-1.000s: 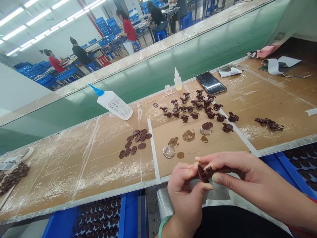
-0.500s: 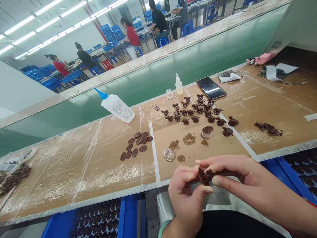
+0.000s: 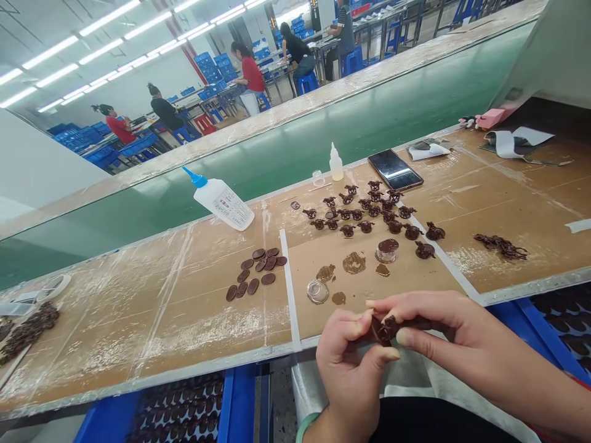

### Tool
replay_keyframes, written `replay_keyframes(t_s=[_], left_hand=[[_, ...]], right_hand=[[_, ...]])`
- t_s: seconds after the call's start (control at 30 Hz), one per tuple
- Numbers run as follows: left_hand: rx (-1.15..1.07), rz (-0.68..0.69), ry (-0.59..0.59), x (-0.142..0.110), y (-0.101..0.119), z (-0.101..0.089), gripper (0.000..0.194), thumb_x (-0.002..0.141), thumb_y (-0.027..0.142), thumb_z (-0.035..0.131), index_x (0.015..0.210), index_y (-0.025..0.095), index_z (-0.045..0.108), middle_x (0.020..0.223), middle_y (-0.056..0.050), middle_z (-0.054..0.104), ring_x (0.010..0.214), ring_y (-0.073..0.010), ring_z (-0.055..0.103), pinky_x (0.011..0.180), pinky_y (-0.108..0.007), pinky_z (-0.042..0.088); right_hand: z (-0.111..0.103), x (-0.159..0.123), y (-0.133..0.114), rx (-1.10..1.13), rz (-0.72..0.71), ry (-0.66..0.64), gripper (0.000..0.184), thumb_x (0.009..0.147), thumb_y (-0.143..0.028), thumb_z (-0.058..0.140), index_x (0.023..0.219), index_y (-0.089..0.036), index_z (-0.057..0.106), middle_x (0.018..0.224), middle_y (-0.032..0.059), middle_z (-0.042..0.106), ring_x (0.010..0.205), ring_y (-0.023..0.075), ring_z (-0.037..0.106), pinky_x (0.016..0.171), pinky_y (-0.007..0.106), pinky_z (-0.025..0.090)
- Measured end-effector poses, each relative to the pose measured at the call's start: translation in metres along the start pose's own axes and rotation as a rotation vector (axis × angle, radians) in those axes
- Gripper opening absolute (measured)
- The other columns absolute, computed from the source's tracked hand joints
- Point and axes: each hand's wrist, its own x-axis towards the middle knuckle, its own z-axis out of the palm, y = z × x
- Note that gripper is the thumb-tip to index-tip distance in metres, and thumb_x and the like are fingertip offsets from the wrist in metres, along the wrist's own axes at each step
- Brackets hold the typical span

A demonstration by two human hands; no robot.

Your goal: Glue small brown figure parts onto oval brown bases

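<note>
Both hands meet just below the bench's front edge, pinching one small dark brown moulded piece [image 3: 385,328]. My left hand [image 3: 351,363] grips its left end with thumb and fingers; a green bangle circles that wrist. My right hand [image 3: 443,335] closes on its right end. On the bench beyond lie several brown oval discs [image 3: 257,272], a cluster of several small brown figures [image 3: 369,212], and a loose pile of brown parts [image 3: 501,245] at the right.
A large glue bottle [image 3: 220,201] with a blue tip lies on its side, a small dropper bottle [image 3: 336,165] stands by a black phone [image 3: 395,169]. Two small clear cups [image 3: 317,291] sit among brown glue blots. Blue crates [image 3: 184,409] of parts sit under the bench. Other people work at far tables.
The hands keep the same pinch on the brown piece, with only slight finger shifts. The view has tilted up a little, so the bench sits lower in frame.
</note>
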Motion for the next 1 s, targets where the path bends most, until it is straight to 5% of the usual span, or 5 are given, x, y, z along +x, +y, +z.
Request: replay_keyframes(t_s=[0.63,1.0], left_hand=[[0.016,-0.003,-0.024,0.002,-0.003,0.001,0.025,0.074,0.031,0.093,0.093,0.024,0.079,0.081,0.001,0.067,0.070,-0.0127,0.067,0.066,-0.021,0.057],[-0.009,-0.025,-0.004,-0.001,-0.004,0.003,0.027,0.073,0.035,0.094,0.094,0.027,0.079,0.083,0.002,0.067,0.074,-0.0131,0.067,0.069,-0.022,0.057]], right_hand=[[0.000,0.001,0.009,0.053,0.025,0.033,0.012,0.089,-0.031,0.073,0.097,-0.029,0.082,0.114,0.0040,0.080,0.109,0.0243,0.076,0.092,0.031,0.063],[-0.001,0.000,0.008,0.020,0.003,-0.005,0.017,0.092,-0.041,0.072,0.093,-0.028,0.082,0.114,0.0063,0.080,0.105,0.0245,0.077,0.091,0.030,0.063]])
